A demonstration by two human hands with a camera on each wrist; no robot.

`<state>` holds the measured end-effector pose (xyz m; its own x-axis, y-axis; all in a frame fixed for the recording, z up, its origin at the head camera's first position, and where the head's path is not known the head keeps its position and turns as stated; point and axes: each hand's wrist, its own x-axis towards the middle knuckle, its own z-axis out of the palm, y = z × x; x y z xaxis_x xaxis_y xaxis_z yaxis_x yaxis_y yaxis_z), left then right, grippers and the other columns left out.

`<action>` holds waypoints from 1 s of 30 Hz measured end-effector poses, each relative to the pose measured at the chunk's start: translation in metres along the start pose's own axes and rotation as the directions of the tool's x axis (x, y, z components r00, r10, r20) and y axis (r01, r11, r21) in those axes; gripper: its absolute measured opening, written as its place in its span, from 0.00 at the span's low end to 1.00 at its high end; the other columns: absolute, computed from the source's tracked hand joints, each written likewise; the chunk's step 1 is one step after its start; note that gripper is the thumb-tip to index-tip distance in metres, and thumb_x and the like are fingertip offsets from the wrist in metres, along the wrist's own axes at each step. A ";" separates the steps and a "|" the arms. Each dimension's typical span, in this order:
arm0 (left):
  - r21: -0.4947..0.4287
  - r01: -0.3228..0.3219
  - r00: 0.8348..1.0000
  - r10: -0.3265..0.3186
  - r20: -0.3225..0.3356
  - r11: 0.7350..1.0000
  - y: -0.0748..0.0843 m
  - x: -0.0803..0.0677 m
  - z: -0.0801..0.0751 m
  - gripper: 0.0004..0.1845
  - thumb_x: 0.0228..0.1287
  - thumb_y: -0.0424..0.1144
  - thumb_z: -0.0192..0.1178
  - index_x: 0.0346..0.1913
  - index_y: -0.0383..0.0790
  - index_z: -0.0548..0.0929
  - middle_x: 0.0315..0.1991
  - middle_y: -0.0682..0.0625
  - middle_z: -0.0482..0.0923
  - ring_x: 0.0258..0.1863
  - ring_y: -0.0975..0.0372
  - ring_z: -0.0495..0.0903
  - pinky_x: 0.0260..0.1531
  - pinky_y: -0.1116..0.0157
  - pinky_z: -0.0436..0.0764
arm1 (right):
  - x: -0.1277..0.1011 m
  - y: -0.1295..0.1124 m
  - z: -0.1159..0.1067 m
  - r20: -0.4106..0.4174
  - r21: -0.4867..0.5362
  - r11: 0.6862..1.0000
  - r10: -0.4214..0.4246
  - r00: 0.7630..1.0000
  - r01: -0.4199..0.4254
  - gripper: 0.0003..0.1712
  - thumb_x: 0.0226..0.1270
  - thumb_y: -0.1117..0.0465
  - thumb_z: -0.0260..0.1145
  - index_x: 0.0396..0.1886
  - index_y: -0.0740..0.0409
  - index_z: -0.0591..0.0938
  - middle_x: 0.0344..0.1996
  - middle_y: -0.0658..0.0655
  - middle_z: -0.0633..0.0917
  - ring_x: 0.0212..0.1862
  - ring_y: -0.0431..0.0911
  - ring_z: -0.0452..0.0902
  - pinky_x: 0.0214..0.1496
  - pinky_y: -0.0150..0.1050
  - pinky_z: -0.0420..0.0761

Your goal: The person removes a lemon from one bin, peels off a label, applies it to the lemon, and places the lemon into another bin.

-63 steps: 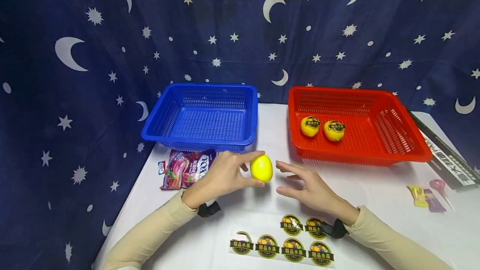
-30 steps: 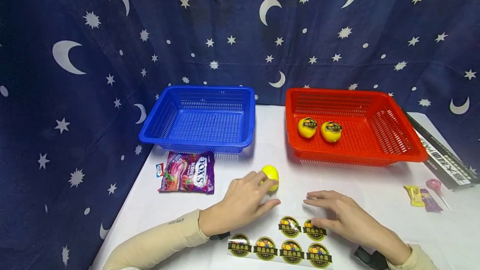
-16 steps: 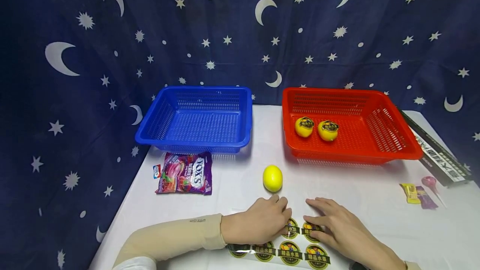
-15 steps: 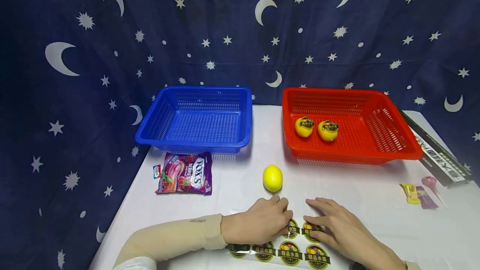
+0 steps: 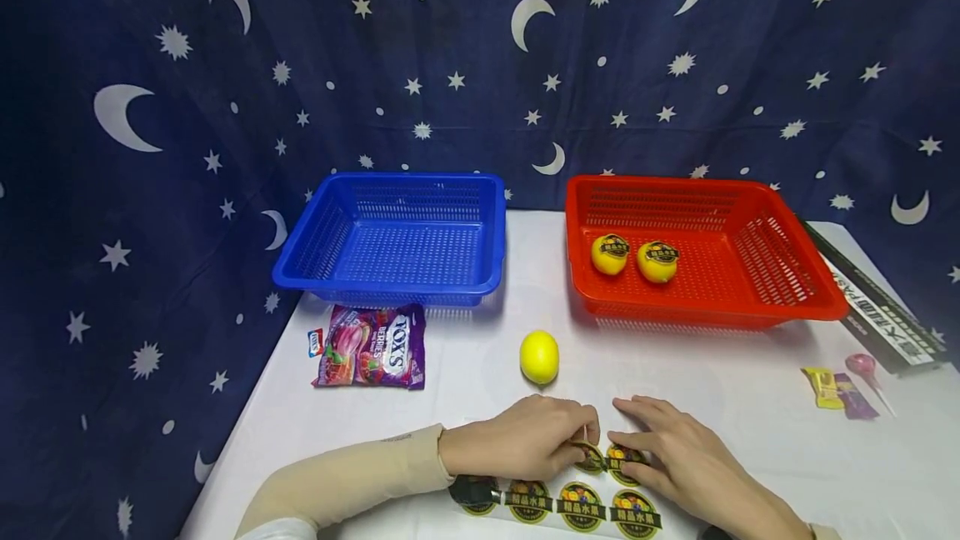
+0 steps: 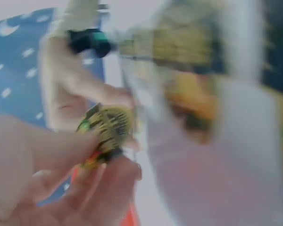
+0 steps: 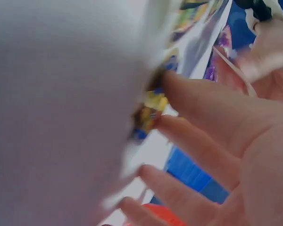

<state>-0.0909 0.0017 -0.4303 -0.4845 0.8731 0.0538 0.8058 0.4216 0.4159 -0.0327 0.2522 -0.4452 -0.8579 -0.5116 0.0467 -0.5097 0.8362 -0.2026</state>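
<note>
My left hand (image 5: 525, 438) pinches a round black-and-gold fruit sticker (image 5: 590, 457) between thumb and fingers. The sticker is tilted up, partly lifted off the clear sticker sheet (image 5: 554, 485); the left wrist view shows it (image 6: 112, 127) bent at the fingertips. My right hand (image 5: 690, 461) rests with extended fingers on the sheet's right side, thumb and index at another sticker (image 5: 624, 465). Several more stickers lie in the row nearer me, the leftmost partly covered by the left wrist's black strap. A yellow lemon (image 5: 539, 357) without a sticker sits just beyond the left hand.
A red basket (image 5: 705, 311) at back right holds two lemons (image 5: 633, 260) with stickers. A blue basket (image 5: 390, 283) stands at back left, a purple candy bag (image 5: 371, 347) before it. Wrapped candies (image 5: 836, 390), a lollipop (image 5: 861, 366) and a long box (image 5: 888, 319) lie at right.
The left hand set the lemon down on the table, moved down to the sheet, and now raises a sticker's edge. The right hand came down onto the sheet too. The lemon shifted slightly left.
</note>
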 end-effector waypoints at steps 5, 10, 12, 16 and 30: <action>-0.393 0.122 0.956 -0.214 -0.200 0.911 -0.018 -0.006 -0.028 0.10 0.70 0.36 0.65 0.51 0.47 0.83 0.39 0.55 0.85 0.31 0.77 0.76 0.35 0.79 0.76 | 0.016 -0.002 -0.013 -0.052 0.010 1.000 0.022 0.998 -0.022 0.22 0.54 0.47 0.80 0.51 0.39 0.90 0.57 0.48 0.87 0.58 0.48 0.83 0.51 0.52 0.85; -0.564 0.205 0.826 -0.451 -0.339 0.800 -0.047 -0.005 -0.041 0.11 0.66 0.34 0.67 0.50 0.41 0.84 0.39 0.48 0.87 0.30 0.70 0.80 0.32 0.72 0.80 | 0.046 -0.001 -0.016 -0.246 0.080 0.997 0.026 0.969 -0.006 0.32 0.52 0.50 0.82 0.59 0.49 0.86 0.53 0.51 0.89 0.53 0.48 0.86 0.51 0.52 0.85; -0.565 0.236 0.801 -0.487 -0.348 0.791 -0.056 -0.003 -0.041 0.11 0.65 0.34 0.68 0.49 0.40 0.84 0.39 0.47 0.88 0.30 0.68 0.81 0.32 0.72 0.80 | 0.060 -0.001 -0.013 -0.283 0.099 0.995 0.023 0.959 0.006 0.36 0.52 0.48 0.81 0.63 0.52 0.83 0.53 0.53 0.90 0.53 0.51 0.87 0.51 0.53 0.85; -0.513 0.290 0.799 -0.500 -0.334 0.808 -0.069 0.002 -0.035 0.08 0.64 0.35 0.70 0.44 0.41 0.85 0.38 0.48 0.89 0.30 0.68 0.81 0.31 0.73 0.79 | 0.086 -0.002 -0.003 -0.265 0.151 0.988 0.023 0.964 0.018 0.41 0.56 0.44 0.79 0.67 0.56 0.80 0.54 0.56 0.90 0.53 0.53 0.87 0.51 0.54 0.84; -0.210 0.277 0.820 -0.345 -0.456 0.938 -0.067 -0.001 -0.022 0.08 0.66 0.40 0.70 0.45 0.43 0.93 0.43 0.50 0.91 0.37 0.65 0.89 0.39 0.73 0.84 | 0.113 -0.003 0.005 -0.220 0.275 0.961 0.048 0.974 0.014 0.33 0.58 0.45 0.78 0.61 0.54 0.85 0.43 0.53 0.93 0.31 0.40 0.85 0.32 0.32 0.76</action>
<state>-0.1520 -0.0324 -0.4384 -0.8307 0.4592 0.3148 0.5495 0.5856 0.5959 -0.1274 0.1908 -0.4441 -0.8747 -0.4148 0.2507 -0.4847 0.7422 -0.4629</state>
